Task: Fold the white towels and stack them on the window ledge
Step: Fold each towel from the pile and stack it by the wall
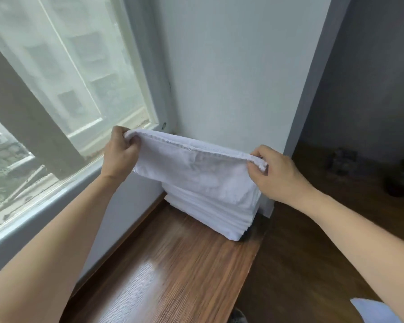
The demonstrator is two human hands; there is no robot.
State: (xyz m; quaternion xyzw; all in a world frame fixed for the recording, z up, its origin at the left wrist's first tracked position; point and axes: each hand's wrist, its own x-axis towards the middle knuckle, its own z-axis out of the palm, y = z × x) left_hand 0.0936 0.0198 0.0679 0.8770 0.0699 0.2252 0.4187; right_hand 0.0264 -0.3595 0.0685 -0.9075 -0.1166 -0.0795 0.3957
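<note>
We hold a folded white towel in the middle of the frame, just above the stack of folded towels that sits on the wooden window ledge. Our left hand pinches the top edge of the towel at its left end, and our right hand pinches the same edge at its right end, with the fingers of both curled round the cloth. The towel hangs down between our hands and covers the upper part of the stack. The stack stands in the corner, close to the white wall and right of the window.

We think the towel is about to be laid on the stack. Several things could go wrong here. If we lower one end before the other, the fold may open and the towel may land crooked. The stack is already high and its right edge is near the edge of the ledge, so a push from our hands could shift it or make the top layers slide toward the floor.
</note>
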